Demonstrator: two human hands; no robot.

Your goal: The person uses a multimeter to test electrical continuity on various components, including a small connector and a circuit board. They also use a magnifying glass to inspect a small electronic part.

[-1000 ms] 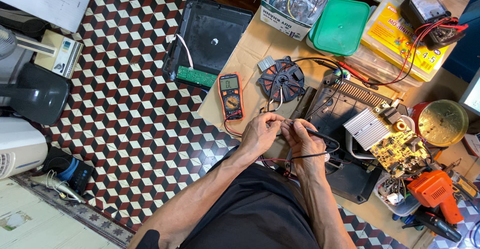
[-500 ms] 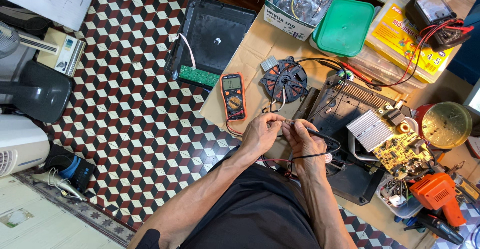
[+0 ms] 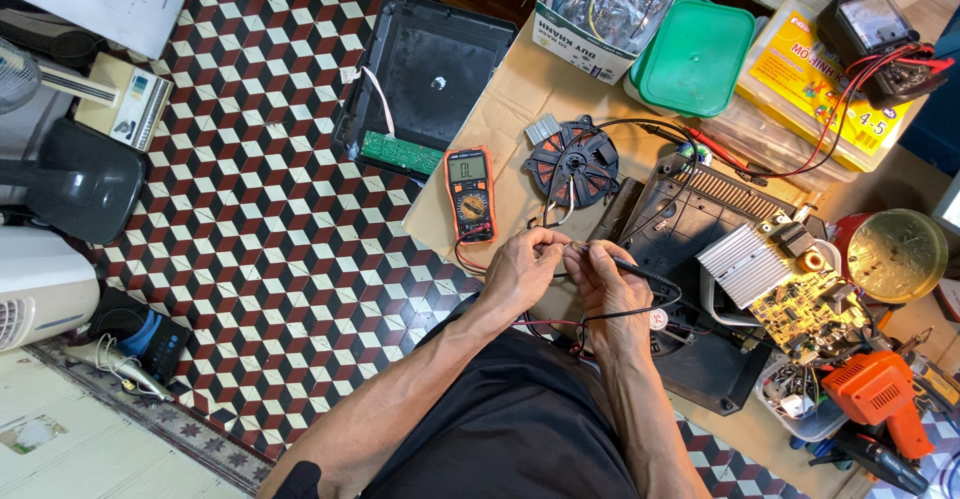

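Pinching thin black probe lead [image 3: 640, 277] | left hand [image 3: 520, 271], right hand [image 3: 608, 294]: grip pressed together | orange multimeter [image 3: 470, 195] beside

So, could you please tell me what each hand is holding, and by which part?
The right hand holds a black meter probe near its tip end. The left hand pinches thin wire ends from the round coil.

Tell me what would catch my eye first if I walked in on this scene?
Probably the two hands at the table's near edge: the left hand and right hand meet, pinching thin wires and a black probe. Just beyond them lie an orange multimeter and a round copper coil. To the right, an opened black appliance base shows its circuit board, above a bold red, black and white tiled floor.
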